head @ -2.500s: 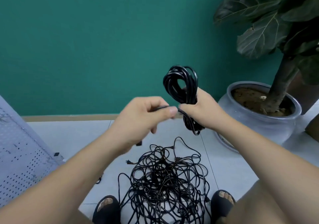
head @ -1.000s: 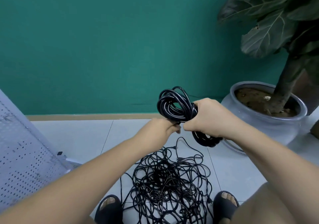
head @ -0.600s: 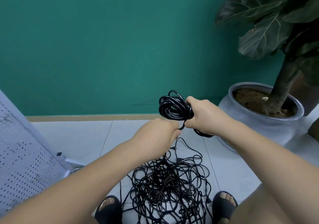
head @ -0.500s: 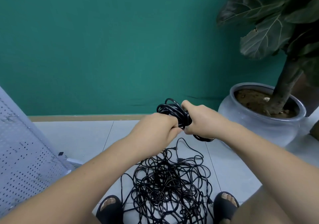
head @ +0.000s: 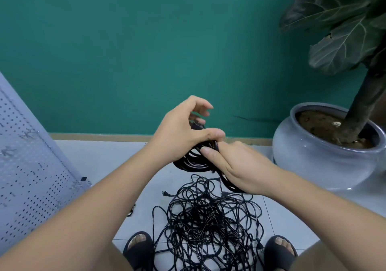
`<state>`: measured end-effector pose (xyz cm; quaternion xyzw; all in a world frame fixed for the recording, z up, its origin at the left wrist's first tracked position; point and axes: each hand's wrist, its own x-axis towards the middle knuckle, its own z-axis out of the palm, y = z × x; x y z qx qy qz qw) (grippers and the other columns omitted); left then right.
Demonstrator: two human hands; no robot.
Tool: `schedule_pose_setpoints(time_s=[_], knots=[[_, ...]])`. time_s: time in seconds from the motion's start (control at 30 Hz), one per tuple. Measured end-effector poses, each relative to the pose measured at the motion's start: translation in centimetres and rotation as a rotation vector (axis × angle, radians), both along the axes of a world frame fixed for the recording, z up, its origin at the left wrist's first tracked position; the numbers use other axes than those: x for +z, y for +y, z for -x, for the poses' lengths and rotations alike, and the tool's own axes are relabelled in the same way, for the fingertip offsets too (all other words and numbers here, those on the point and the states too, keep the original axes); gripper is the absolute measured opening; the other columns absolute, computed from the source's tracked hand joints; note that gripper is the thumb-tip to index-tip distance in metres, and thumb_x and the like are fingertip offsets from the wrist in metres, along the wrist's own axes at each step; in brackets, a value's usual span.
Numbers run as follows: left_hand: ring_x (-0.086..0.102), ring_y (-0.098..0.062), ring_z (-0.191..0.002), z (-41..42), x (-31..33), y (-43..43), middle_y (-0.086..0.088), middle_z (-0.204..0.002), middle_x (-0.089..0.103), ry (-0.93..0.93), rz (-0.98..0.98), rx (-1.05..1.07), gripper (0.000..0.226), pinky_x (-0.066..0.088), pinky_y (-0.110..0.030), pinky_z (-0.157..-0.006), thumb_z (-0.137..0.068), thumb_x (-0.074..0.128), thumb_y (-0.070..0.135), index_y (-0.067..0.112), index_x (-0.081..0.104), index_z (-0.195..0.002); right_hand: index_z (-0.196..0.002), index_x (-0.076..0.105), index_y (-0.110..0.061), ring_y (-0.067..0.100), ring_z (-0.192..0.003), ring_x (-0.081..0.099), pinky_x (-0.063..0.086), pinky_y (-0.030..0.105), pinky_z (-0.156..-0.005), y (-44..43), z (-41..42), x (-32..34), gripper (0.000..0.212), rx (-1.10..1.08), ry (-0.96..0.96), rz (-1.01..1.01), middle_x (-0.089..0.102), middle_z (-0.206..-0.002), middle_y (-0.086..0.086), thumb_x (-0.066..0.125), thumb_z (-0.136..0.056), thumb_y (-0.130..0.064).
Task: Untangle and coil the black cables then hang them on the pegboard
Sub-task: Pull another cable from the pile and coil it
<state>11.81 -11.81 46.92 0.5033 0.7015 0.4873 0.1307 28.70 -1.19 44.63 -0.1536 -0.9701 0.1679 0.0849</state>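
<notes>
A coiled black cable [head: 193, 161] hangs between my two hands above the floor. My right hand [head: 238, 166] grips the coil from the right, fingers wrapped around its loops. My left hand [head: 183, 131] holds the coil's top, thumb pressed on the strands, with a black plug end near its curled fingers. Below, a large tangled pile of black cables [head: 208, 224] lies on the floor tiles between my two sandalled feet. The grey pegboard [head: 27, 176] leans at the left edge.
A grey ceramic pot [head: 325, 156] holding a large-leafed plant stands at the right against the green wall. A small clear clip [head: 83, 182] sits at the pegboard's foot. Light floor tiles [head: 104, 158] stretch between pegboard and pot.
The coil has come down from chest height and now lies lower and flatter. My left hand went from pinching a loose end to pressing its thumb on the coil's top.
</notes>
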Motion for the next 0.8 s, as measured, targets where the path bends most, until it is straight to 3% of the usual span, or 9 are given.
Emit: schedule_pose_setpoints(time_s=[0.07, 0.13, 0.2, 0.27, 0.4, 0.47, 0.63, 0.73, 0.8], knots=[[0.072, -0.007, -0.106, 0.4, -0.4, -0.1, 0.018, -0.113, 0.075, -0.087, 0.043, -0.012, 0.050, 0.055, -0.036, -0.101, -0.082, 0.086, 0.057, 0.041, 0.061, -0.122, -0.115, 0.046, -0.032, 0.023, -0.071, 0.055, 0.044, 0.046, -0.071, 0.6, 0.0, 0.3, 0.045, -0.020, 0.051, 0.039, 0.058, -0.073, -0.004, 0.019, -0.108, -0.068], [0.075, -0.008, -0.103, 0.4, -0.2, -0.4, 0.015, -0.109, 0.079, -0.166, 0.091, -0.043, 0.041, 0.057, -0.037, -0.099, -0.088, 0.083, 0.052, 0.037, 0.064, -0.121, -0.129, 0.047, -0.042, 0.024, -0.077, 0.062, 0.051, 0.048, -0.075, 1.2, 0.0, 0.9, 0.042, -0.041, 0.112, 0.093, 0.066, -0.079, -0.006, 0.020, -0.109, -0.067], [0.076, -0.008, -0.097, 0.3, -0.1, -0.7, 0.011, -0.103, 0.081, -0.193, 0.101, -0.066, 0.033, 0.058, -0.032, -0.092, -0.088, 0.086, 0.044, 0.029, 0.070, -0.113, -0.113, 0.052, -0.044, 0.024, -0.082, 0.065, 0.054, 0.051, -0.081, 1.8, -0.3, 1.0, 0.040, -0.076, 0.166, 0.157, 0.070, -0.083, -0.005, 0.019, -0.111, -0.068], [0.076, -0.009, -0.090, 0.1, 0.0, -0.8, 0.009, -0.096, 0.081, -0.183, 0.100, -0.061, 0.028, 0.058, -0.031, -0.085, -0.086, 0.088, 0.039, 0.025, 0.072, -0.104, -0.099, 0.056, -0.029, 0.025, -0.086, 0.063, 0.053, 0.054, -0.086, 2.0, -0.6, 1.1, 0.053, -0.099, 0.222, 0.228, 0.070, -0.084, 0.000, 0.020, -0.112, -0.067], [0.075, -0.017, -0.085, -0.1, 0.1, -0.6, 0.005, -0.089, 0.080, -0.127, 0.062, -0.020, 0.028, 0.061, -0.036, -0.081, -0.084, 0.091, 0.036, 0.023, 0.071, -0.097, -0.094, 0.064, -0.004, 0.032, -0.087, 0.064, 0.053, 0.056, -0.088, 2.1, -0.3, 0.8, 0.082, -0.147, 0.276, 0.346, 0.073, -0.090, 0.014, 0.021, -0.109, -0.072], [0.076, -0.017, -0.086, -0.3, 0.3, -0.5, 0.003, -0.091, 0.081, -0.165, 0.018, -0.027, 0.027, 0.060, -0.036, -0.084, -0.084, 0.091, 0.031, 0.019, 0.071, -0.098, -0.096, 0.064, 0.003, 0.037, -0.089, 0.065, 0.054, 0.057, -0.089, 2.0, 0.0, 0.7, 0.087, -0.171, 0.297, 0.405, 0.073, -0.091, 0.019, 0.022, -0.109, -0.072], [0.074, -0.015, -0.088, -0.1, 1.0, -0.5, -0.007, -0.100, 0.080, -0.263, -0.014, -0.143, 0.029, 0.061, -0.032, -0.085, -0.088, 0.087, 0.013, 0.009, 0.068, -0.110, -0.085, 0.077, -0.007, 0.018, -0.080, 0.076, 0.056, 0.035, -0.089, 1.4, 0.0, 1.2, 0.074, -0.260, 0.358, 0.609, 0.080, -0.077, 0.003, 0.024, -0.118, -0.047], [0.074, -0.015, -0.093, 0.2, 1.0, -0.5, -0.007, -0.104, 0.079, -0.239, -0.008, -0.192, 0.025, 0.062, -0.032, -0.088, -0.093, 0.082, 0.010, 0.011, 0.068, -0.114, -0.090, 0.064, 0.004, 0.033, -0.086, 0.068, 0.055, 0.048, -0.094, 1.8, 0.5, 1.0, 0.067, -0.305, 0.369, 0.553, 0.078, -0.081, 0.011, 0.026, -0.114, -0.046], [0.074, -0.017, -0.093, 0.3, 0.9, -0.4, -0.007, -0.104, 0.079, -0.261, -0.023, -0.198, 0.022, 0.062, -0.033, -0.087, -0.095, 0.080, 0.010, 0.012, 0.068, -0.114, -0.095, 0.059, 0.000, 0.037, -0.089, 0.067, 0.055, 0.056, -0.094, 1.9, 0.7, 0.8, 0.064, -0.332, 0.356, 0.535, 0.075, -0.090, 0.017, 0.027, -0.109, -0.053]])
